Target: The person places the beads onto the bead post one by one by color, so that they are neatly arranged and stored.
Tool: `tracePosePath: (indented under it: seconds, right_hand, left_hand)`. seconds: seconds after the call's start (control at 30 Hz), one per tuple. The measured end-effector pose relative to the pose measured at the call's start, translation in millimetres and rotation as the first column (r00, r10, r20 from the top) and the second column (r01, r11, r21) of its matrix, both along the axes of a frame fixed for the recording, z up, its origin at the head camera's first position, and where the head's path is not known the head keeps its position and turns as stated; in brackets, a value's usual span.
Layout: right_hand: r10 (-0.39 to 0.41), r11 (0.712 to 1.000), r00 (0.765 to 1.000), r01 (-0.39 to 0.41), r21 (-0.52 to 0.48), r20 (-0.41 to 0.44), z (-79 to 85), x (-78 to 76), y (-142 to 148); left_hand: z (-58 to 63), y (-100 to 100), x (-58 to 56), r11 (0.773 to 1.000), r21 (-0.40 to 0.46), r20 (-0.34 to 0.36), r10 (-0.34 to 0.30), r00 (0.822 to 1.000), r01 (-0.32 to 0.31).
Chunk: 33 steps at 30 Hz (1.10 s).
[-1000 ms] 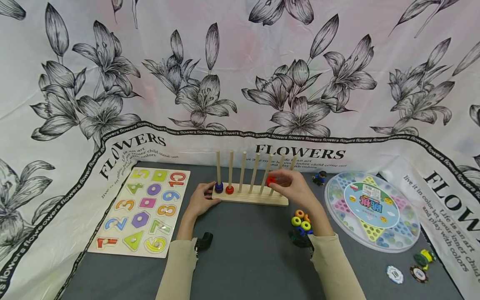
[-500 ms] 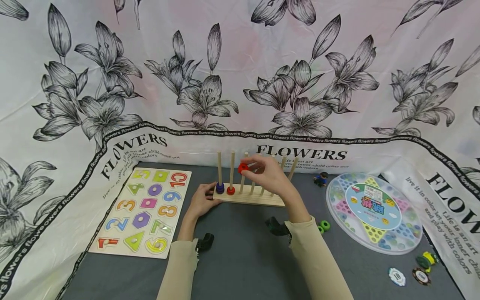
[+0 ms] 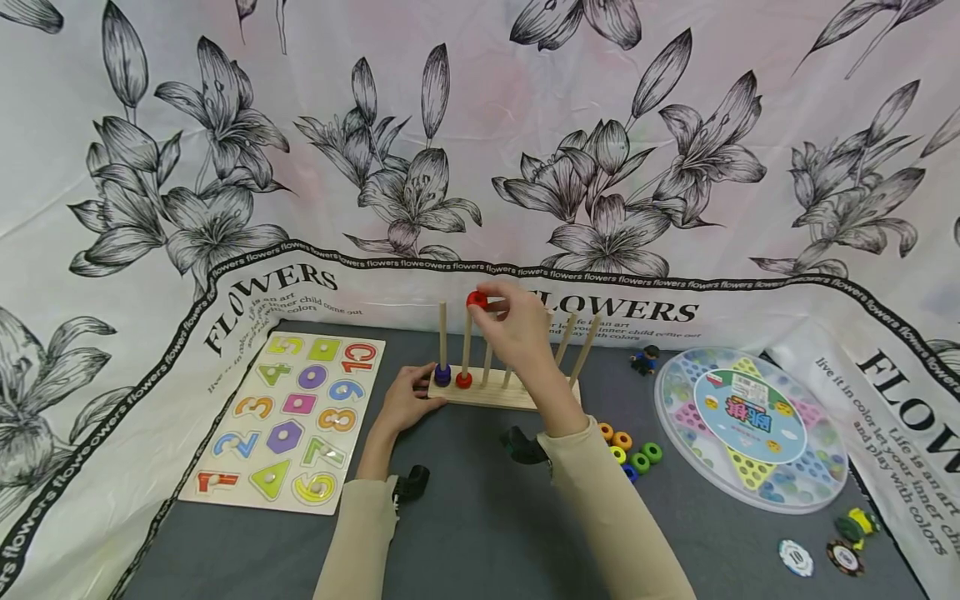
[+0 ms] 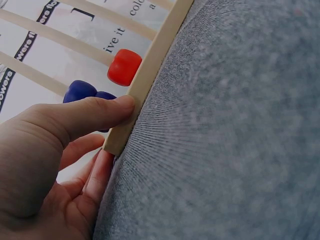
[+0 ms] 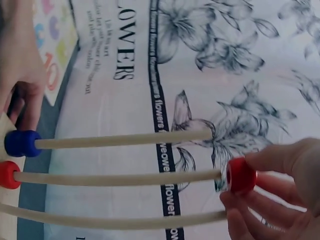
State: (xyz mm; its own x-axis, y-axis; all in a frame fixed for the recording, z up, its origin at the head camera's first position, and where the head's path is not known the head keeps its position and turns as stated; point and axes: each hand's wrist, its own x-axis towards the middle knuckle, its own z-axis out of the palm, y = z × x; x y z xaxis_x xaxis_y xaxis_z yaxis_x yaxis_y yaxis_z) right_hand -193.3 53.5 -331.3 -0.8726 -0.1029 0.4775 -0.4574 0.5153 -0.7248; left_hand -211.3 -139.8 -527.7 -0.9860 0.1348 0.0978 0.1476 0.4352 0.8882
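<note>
A wooden peg rack (image 3: 487,392) stands on the dark cloth. Two dark blue beads (image 3: 442,375) are stacked on its leftmost peg, and one red bead (image 3: 464,381) sits low on the second. The left hand (image 3: 405,403) grips the base's left end, its thumb on the front in the left wrist view. Another red bead (image 3: 476,299) is pinched between the thumb and fingers of the right hand (image 3: 517,327). In the right wrist view, this held bead (image 5: 242,176) is right at the second peg's tip; whether the peg has entered its hole cannot be told.
Several loose coloured beads (image 3: 639,462) lie right of the rack, partly behind the right sleeve. A number puzzle board (image 3: 281,417) is at left. At right are a round game box (image 3: 742,417), a small figure (image 3: 645,359), a green-yellow toy (image 3: 855,525) and two chips (image 3: 796,557).
The right hand has carried the red bead leftward and up, from the rack's right part to the top of the second peg. The left hand stays on the base.
</note>
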Motion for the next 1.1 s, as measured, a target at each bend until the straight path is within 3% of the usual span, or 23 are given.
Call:
tracePosePath:
  seconds: [0.3, 0.63, 0.8, 1.1]
  right_hand:
    - [-0.164, 0.975, 0.985, 0.169, 0.142, -0.047, 2.4, 3.2, -17.1]
    - [-0.232, 0.939, 0.97, 0.242, 0.245, -0.07, 5.4, 1.7, -27.0]
    - [-0.226, 0.936, 0.974, 0.222, 0.273, -0.017, 2.1, 0.4, -30.8]
    - [-0.109, 0.979, 0.994, 0.111, 0.17, -0.019, -26.4, 3.0, -26.4]
  left_hand:
    - [0.0, -0.8, 0.3, 1.0, -0.007, -0.001, -0.005, 1.0, 0.005]
    - [-1.9, -1.1, -0.9, 1.0, -0.019, -0.011, -0.008, 1.0, 0.008]
    - [-2.1, -0.7, -1.3, 1.0, -0.015, 0.013, -0.003, 1.0, 0.003]
    - [-1.4, -0.9, -2.2, 1.0, -0.008, 0.026, 0.006, 1.0, -0.006]
